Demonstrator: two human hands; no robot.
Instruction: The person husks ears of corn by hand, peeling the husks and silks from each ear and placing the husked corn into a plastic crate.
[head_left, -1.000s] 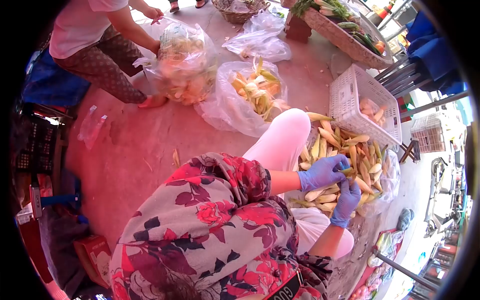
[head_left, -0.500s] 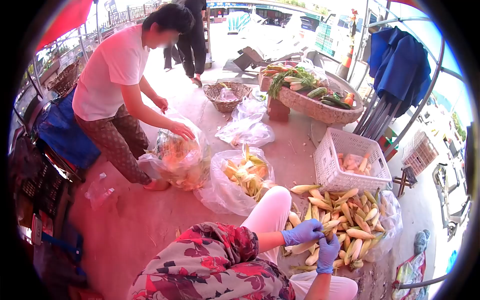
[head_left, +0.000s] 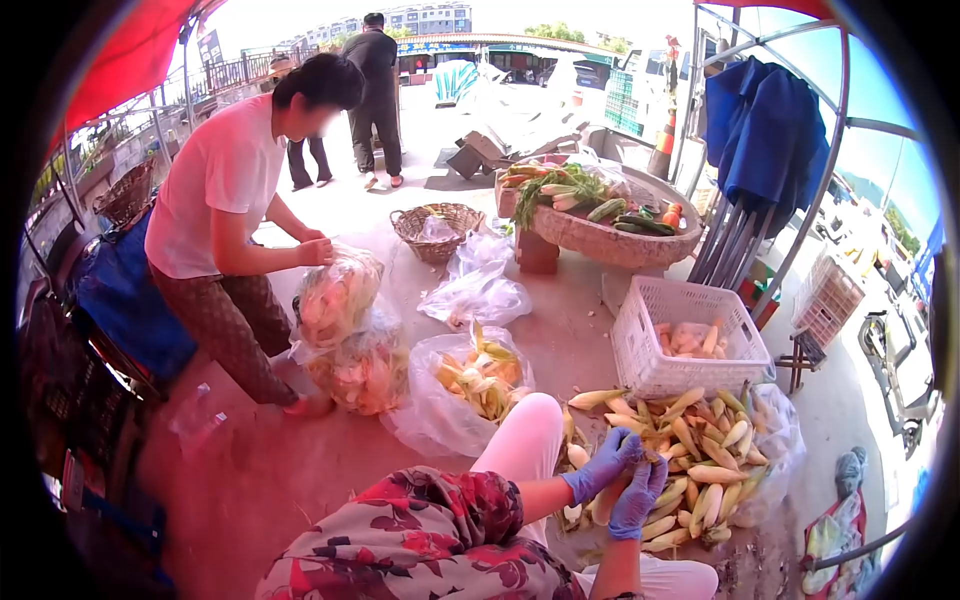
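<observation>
My left hand (head_left: 606, 464), in a blue-purple glove, has its fingers closed round an ear of corn (head_left: 606, 500) between my knees. My right hand (head_left: 638, 498), gloved alike, pinches near the top of the same ear, close beside the left. Husked and half-husked corn ears (head_left: 715, 450) lie in a heap just beyond and to the right of both hands. An open plastic bag of husks (head_left: 480, 380) stands on the ground ahead, left of the heap.
A white crate (head_left: 690, 370) holding bagged corn stands behind the heap. A co-worker (head_left: 225, 210) at the left handles stacked clear bags (head_left: 350, 340). Farther off are a wicker basket (head_left: 434, 236), a round stone table (head_left: 610, 242) with vegetables and a folded blue canopy (head_left: 765, 140).
The view has tilted up. My hands have stayed close together while working on corn. The co-worker has raised a filled bag above another, with both hands now at its top.
</observation>
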